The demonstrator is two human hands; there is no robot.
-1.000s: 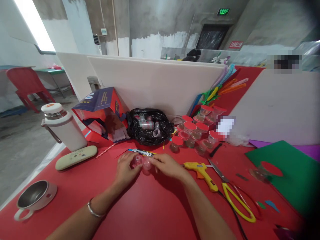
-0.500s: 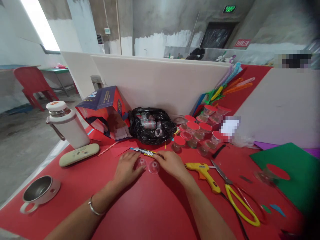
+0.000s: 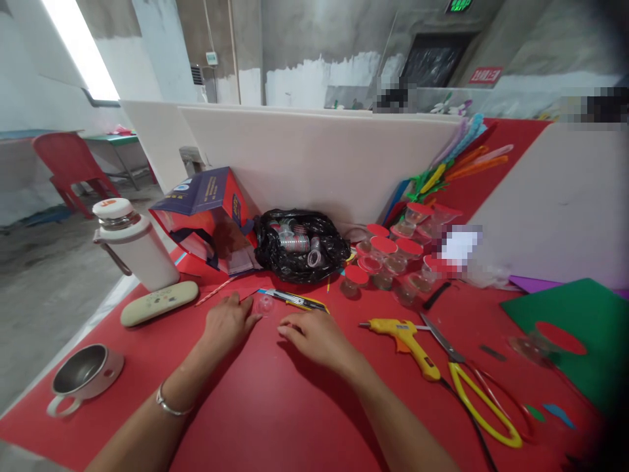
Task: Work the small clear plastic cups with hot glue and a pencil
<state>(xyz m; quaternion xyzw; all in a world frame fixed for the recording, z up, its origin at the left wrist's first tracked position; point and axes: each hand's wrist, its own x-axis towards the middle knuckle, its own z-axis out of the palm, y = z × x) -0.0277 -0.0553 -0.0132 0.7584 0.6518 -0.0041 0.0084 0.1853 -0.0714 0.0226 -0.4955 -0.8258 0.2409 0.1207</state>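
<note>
My left hand (image 3: 227, 324) rests on the red tabletop with its thumb stretched to the right and fingers apart, holding nothing that shows. Just beyond its thumb stands a small clear plastic cup (image 3: 266, 305). My right hand (image 3: 317, 337) hovers low over the table, thumb and fingers curled close together; whatever may be under or in them is hidden. Behind the hands lies a yellow and black utility knife (image 3: 299, 300). To the right of my right hand is a yellow glue gun (image 3: 400, 331), with yellow-handled scissors (image 3: 474, 387) beyond it.
A black plastic bag (image 3: 275, 262) of clear cups sits at the back, beside a gift bag (image 3: 201, 190). Several red-topped cups (image 3: 383, 245) cluster right of it. A thermos (image 3: 142, 252), pencil case (image 3: 160, 304) and metal-lined mug (image 3: 91, 380) occupy the left.
My right hand has left the utility knife and drawn nearer with curled fingers. My left hand has shifted left. Of two clear cups between the hands, one now shows.
</note>
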